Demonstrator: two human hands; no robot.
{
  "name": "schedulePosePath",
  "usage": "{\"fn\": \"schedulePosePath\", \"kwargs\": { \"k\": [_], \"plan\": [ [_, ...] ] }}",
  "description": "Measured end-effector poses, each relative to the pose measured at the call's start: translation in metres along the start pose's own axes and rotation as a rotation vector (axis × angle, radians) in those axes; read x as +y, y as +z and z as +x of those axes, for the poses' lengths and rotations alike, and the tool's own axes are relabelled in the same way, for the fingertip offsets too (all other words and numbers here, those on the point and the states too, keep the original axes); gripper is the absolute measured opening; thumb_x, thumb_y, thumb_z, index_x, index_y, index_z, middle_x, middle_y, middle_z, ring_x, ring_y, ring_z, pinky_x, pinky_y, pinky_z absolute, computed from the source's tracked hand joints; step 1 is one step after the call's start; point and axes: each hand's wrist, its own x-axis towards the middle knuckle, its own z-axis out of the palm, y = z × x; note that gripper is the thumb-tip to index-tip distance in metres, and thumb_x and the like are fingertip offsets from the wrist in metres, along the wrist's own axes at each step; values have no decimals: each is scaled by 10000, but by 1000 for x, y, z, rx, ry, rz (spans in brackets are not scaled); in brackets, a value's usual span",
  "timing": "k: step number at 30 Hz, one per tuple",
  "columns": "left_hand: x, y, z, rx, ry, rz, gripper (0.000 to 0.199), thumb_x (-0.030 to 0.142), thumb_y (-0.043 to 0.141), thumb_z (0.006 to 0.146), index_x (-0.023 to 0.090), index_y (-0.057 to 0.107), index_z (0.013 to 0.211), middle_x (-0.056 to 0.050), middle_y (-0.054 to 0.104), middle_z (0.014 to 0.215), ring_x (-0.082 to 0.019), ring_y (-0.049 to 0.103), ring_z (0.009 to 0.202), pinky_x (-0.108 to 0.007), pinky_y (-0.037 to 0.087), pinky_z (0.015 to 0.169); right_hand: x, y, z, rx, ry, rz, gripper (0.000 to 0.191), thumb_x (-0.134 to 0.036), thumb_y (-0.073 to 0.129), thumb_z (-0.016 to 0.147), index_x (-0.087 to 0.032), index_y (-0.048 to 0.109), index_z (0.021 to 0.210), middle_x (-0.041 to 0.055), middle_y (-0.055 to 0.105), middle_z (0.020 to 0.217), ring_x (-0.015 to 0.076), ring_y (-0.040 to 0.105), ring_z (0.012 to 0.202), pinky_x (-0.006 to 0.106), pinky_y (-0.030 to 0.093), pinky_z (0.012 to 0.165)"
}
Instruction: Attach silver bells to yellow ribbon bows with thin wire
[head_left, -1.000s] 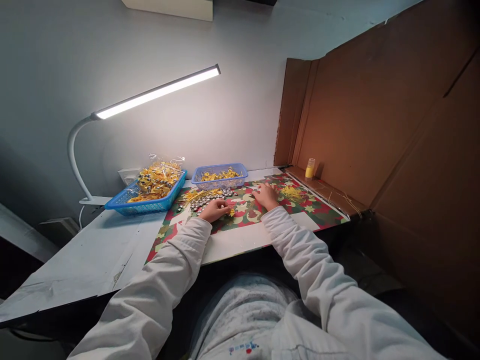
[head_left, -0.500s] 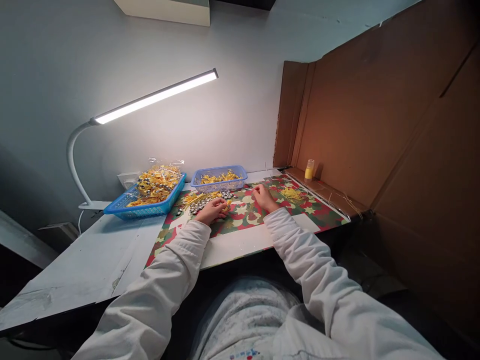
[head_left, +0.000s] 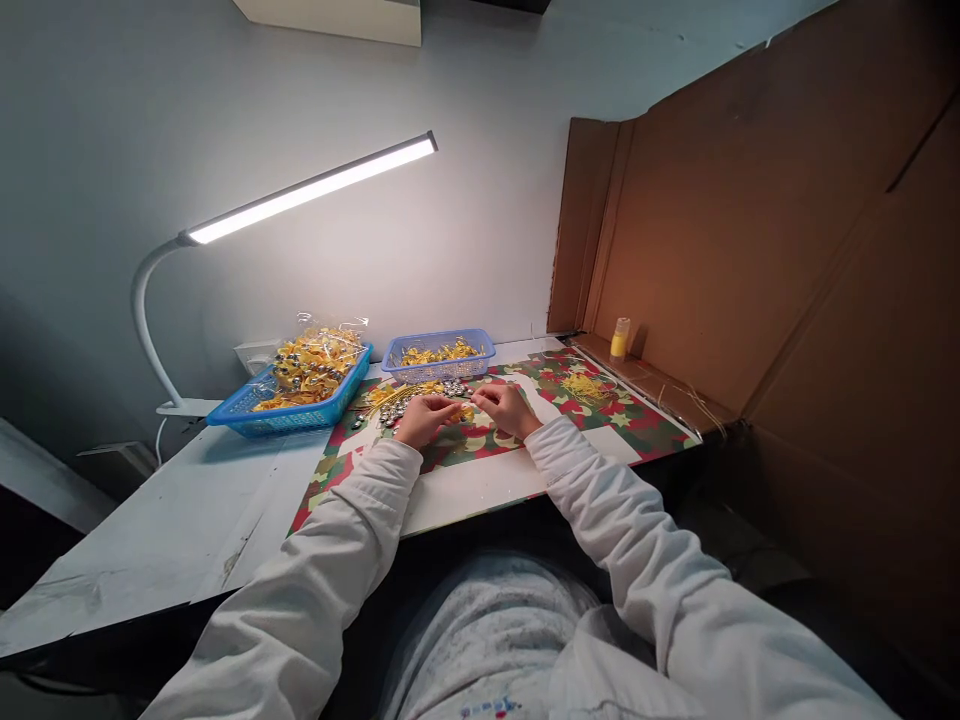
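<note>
My left hand [head_left: 426, 419] is closed in a pinch over the patterned mat, on a small yellow piece [head_left: 467, 412] that shows at its fingertips; whether this is ribbon or cord is too small to tell. Close by on the right, my right hand [head_left: 508, 410] is also pinched, its fingertips almost meeting the left ones. What it grips, if anything, is too fine to make out. Just behind my left hand lies a pile of small silver bell-like beads [head_left: 394, 408], with yellow cords [head_left: 379, 396] beside it.
A blue basket [head_left: 300, 418] heaped with yellow ribbon pieces stands at the left, and a lilac-blue basket [head_left: 439, 370] with more at the back. Thin yellow strands [head_left: 583, 388] lie at the right, near a small yellow bottle [head_left: 619, 341]. A lit lamp [head_left: 315, 188] hangs above; cardboard [head_left: 750, 230] walls the right.
My right hand has moved left and nearer, coming up to my left hand over the mat. The left hand has stayed almost in place, still pinched.
</note>
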Motion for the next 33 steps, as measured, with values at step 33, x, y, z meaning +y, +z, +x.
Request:
{"fn": "schedulePosePath", "kwargs": {
  "k": [33],
  "plan": [
    [0,0,-1,-24,-67,-92,418,353,875,426,129,736,750,-50,721,660,-177,656,623,-328,544,673,-6,-7,0,21,202,-339,305,-363,601,758,-186,628,511,-7,589,535,122,488,565,251,299,545]
  ]
}}
